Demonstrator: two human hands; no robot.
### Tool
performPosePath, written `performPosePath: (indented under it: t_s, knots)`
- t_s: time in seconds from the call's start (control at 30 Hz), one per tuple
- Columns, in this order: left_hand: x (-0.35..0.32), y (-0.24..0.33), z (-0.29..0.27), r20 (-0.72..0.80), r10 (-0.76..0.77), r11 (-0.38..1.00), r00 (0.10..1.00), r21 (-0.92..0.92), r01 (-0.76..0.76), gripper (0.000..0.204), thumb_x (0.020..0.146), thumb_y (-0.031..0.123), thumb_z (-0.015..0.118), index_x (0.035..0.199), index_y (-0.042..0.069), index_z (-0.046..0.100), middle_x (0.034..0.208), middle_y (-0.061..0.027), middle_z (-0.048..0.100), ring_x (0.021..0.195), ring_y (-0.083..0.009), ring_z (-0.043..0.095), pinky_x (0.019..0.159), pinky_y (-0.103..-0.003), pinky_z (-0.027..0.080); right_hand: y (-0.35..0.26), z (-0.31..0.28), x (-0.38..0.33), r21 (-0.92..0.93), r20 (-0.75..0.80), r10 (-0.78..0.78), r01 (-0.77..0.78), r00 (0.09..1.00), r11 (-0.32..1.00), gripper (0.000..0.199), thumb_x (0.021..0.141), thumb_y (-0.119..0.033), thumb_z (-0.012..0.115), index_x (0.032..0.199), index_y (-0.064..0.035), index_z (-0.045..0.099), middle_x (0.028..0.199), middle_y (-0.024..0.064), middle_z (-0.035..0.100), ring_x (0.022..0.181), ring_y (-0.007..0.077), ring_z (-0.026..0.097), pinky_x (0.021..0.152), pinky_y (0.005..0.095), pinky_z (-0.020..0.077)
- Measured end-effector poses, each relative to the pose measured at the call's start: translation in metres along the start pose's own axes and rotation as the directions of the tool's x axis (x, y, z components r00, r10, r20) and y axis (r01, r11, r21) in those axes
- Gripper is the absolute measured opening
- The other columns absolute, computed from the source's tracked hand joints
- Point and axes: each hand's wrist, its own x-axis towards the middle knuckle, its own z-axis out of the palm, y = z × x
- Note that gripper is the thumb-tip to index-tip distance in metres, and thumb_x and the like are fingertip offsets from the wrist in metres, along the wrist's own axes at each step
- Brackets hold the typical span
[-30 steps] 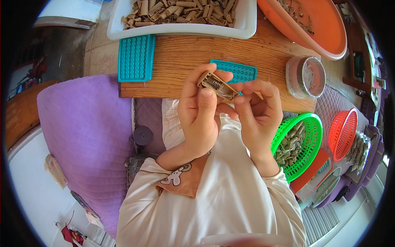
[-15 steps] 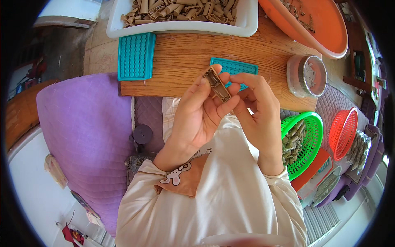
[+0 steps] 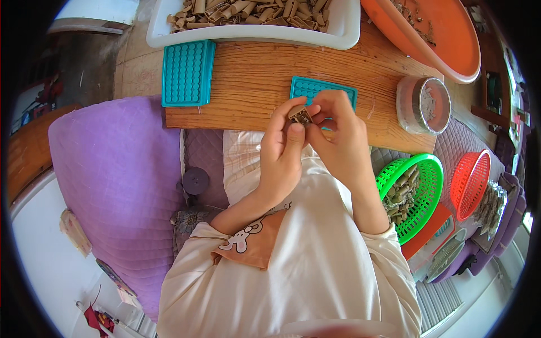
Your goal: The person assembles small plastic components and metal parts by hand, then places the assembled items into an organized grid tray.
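Wooden board (image 3: 253, 84) under hand-pinched brown piece (image 3: 300, 115)

- A clear bag (image 3: 489, 205) of brownish pieces lies at the far right, just beside the red basket (image 3: 470, 183).
- A round clear tub (image 3: 424, 105) with a grey rim stands on the wooden board (image 3: 248, 84), right of centre.

I hold a small brown roll (image 3: 300, 115) between my left hand (image 3: 284, 152) and my right hand (image 3: 338, 141), fingertips of both pinching it. Under my hands is a wooden board (image 3: 253, 79) with two teal bumpy trays (image 3: 187, 72) on it. A white tub (image 3: 253, 25) of brown rolls sits past the board. A green basket (image 3: 414, 194) is by my right arm.
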Motion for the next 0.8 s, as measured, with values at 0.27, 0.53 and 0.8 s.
performPosePath:
  t_s: [0.27, 0.53, 0.8]
  knots:
    - [0.006, 0.007, -0.033, -0.090, 0.102, 0.968, 0.991, 0.240, -0.077, 0.035, 0.088, 0.014, 0.039, 0.121, 0.003, 0.033, 0.104, -0.0144, 0.052, 0.089, -0.0184, 0.055, 0.076, -0.027, 0.046, 0.032, -0.005, 0.033, -0.016, 0.255, 0.022, -0.018, 0.967, 1.000, 0.024, 0.068, 0.001, 0.057, 0.091, 0.0004, 0.049, 0.077, 0.0117, 0.057, 0.064, 0.0190, 0.057, 0.057, 0.0281, 0.0466]
    - [0.010, 0.021, -0.067, -0.149, -0.008, 0.973, 0.989, 0.225, 0.042, 0.037, 0.084, 0.015, 0.049, 0.116, 0.000, 0.038, 0.105, -0.0168, 0.052, 0.092, -0.0264, 0.056, 0.078, -0.035, 0.048, 0.074, 0.009, 0.025, -0.467, 0.125, -0.190, 0.227, 0.974, 0.854, 0.020, 0.069, -0.005, 0.060, 0.087, -0.0014, 0.052, 0.076, 0.0123, 0.056, 0.065, 0.0248, 0.055, 0.054, 0.0323, 0.0443]
    - [0.012, 0.021, -0.068, -0.139, -0.124, 0.972, 0.982, 0.180, 0.148, 0.034, 0.082, 0.009, 0.052, 0.113, -0.001, 0.043, 0.099, -0.0128, 0.055, 0.086, -0.0198, 0.058, 0.073, -0.028, 0.050, 0.083, 0.025, 0.023, -0.586, 0.185, -0.293, 0.345, 0.938, 0.733, 0.018, 0.066, -0.002, 0.061, 0.082, -0.0068, 0.054, 0.063, 0.0056, 0.055, 0.061, 0.0199, 0.054, 0.051, 0.0305, 0.0433]
